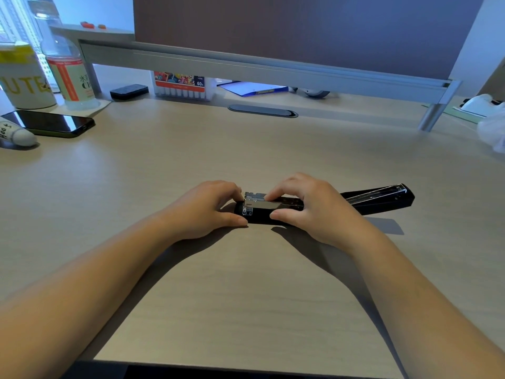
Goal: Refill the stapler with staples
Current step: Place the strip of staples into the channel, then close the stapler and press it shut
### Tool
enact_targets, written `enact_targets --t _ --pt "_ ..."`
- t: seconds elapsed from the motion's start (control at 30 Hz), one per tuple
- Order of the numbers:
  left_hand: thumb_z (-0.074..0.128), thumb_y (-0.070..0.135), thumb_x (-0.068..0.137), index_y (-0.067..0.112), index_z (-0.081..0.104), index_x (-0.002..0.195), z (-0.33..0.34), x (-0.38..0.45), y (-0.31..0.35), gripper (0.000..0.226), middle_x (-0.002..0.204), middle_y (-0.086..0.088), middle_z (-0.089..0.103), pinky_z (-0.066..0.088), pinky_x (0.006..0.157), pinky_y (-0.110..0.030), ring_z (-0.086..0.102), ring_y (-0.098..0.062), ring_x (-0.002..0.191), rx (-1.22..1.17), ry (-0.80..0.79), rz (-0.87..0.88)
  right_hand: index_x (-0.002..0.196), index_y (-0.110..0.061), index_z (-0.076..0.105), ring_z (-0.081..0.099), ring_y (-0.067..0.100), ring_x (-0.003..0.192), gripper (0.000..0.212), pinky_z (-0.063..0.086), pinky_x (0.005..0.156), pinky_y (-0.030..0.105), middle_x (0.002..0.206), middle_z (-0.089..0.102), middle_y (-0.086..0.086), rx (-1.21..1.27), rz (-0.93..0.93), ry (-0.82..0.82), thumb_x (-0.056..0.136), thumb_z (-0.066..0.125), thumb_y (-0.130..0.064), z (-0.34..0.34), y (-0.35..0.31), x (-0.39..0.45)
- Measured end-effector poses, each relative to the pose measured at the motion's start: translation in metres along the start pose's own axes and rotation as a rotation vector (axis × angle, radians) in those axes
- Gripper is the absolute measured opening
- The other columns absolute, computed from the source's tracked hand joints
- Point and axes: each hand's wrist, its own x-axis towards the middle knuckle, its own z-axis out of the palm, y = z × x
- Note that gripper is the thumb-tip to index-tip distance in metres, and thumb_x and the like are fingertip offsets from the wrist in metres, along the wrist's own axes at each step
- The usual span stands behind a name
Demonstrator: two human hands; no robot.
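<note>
While the stapler [276,209] lies opened flat near the middle of the desk [246,296], its black cover arm [382,198] swung out to the right, both hands work at the exposed metal magazine. Left hand [207,209] braces the front end — thumb against the near side of the base, fingers curled over the far side. Right hand [308,206] pinches the magazine, thumb on the near side, fingertips [269,197] pressing on top of the channel.

Progress, as a judgement: opening is done; loading is under way or just finishing. Whether a strip of staples already sits in the channel I cannot tell — the fingers cover it and the metal glares. Closing the cover arm is left.

Surroundings sit well apart at the desk's back edge: phone [52,123], bottle [69,75], cup [24,80] far left, marker box [181,84] under the monitor shelf [246,69]. Nothing crowds the stapler; no spare staple box is visible.
</note>
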Motion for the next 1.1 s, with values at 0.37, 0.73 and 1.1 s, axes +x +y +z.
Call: enact_targets --t 0.37,0.73,1.1 --pt "0.062 0.028 0.077 0.014 0.054 0.112 -0.015 0.006 -0.022 0.039 0.121 -0.011 0.056 0.035 0.095 -0.036 0.045 -0.027 0.113 0.081 0.050 -0.091 0.108 -0.024 0.051 0.045 0.027 0.110 0.056 0.029 0.100 0.043 0.109 0.062 0.004 -0.528 0.319 0.135 0.063 0.064 -0.057 -0.023 0.018 -0.007" --pt "0.062 0.027 0.078 0.013 0.054 0.111 -0.015 0.006 -0.021 0.037 0.119 -0.011 0.056 0.035 0.093 -0.036 0.046 -0.027 0.112 0.074 0.066 -0.113 0.106 -0.022 0.046 0.050 0.017 0.084 0.054 0.040 0.072 0.027 0.088 0.049 -0.002 0.257 0.316 0.322 0.063 0.076 -0.011 -0.049 0.045 -0.017" --pt "0.061 0.031 0.077 0.015 0.054 0.110 -0.011 0.005 -0.014 0.037 0.119 -0.009 0.056 0.039 0.095 -0.040 0.046 -0.026 0.111 0.080 0.060 -0.106 0.086 -0.029 0.049 0.057 0.017 0.081 0.028 0.051 0.084 0.035 0.084 0.057 -0.002 0.773 0.117 0.450 0.078 0.058 -0.004 -0.014 0.030 0.009"
